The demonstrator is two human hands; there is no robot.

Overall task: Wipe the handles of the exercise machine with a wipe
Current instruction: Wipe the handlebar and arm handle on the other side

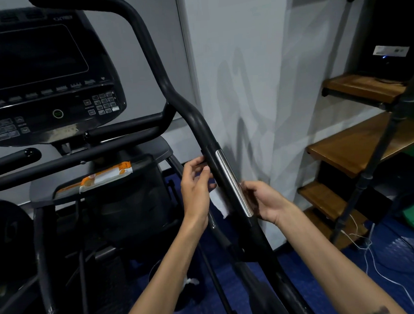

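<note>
The exercise machine's right handle (pixel 222 180) is a black bar with a silver strip, running diagonally down the middle. My left hand (pixel 195 186) is at its left side, fingertips touching the bar, and it grips a white wipe (pixel 221 202) that hangs below the palm against the bar. My right hand (pixel 263 202) is on the right side, fingers curled round the handle by the lower end of the silver strip. How far the wipe goes behind the bar is hidden.
An orange-and-white wipes pack (pixel 101 178) lies on the machine's tray below the console (pixel 40 69). Wooden steps (pixel 359 149) with a black rail stand at right. White cables (pixel 374 261) trail on the blue floor. A dark bin (pixel 169 274) holding a crumpled wipe sits below.
</note>
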